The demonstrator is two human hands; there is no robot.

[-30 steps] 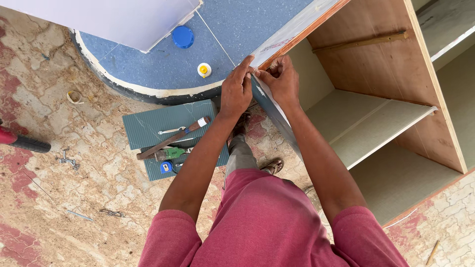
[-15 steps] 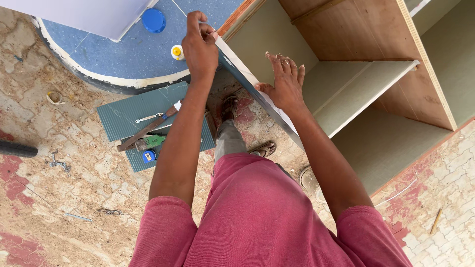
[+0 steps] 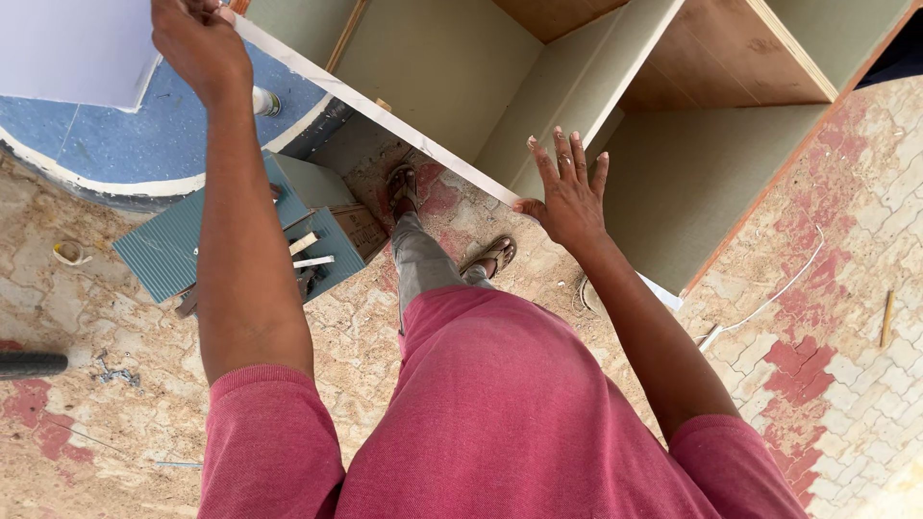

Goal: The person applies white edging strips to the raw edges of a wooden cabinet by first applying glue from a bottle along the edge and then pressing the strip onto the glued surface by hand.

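While the person stands over the paved floor [image 3: 846,384], the left hand [image 3: 197,43] sits at the far end of a white edge strip [image 3: 385,115], fingers clenched around it. The strip runs along the front edge of a wooden cabinet [image 3: 692,163] lying open beside them. The right hand [image 3: 567,192] presses flat against that edge where the strip ends, fingers spread and released. A teal toolbox [image 3: 183,245] rests on the floor near a sandalled foot [image 3: 490,255].
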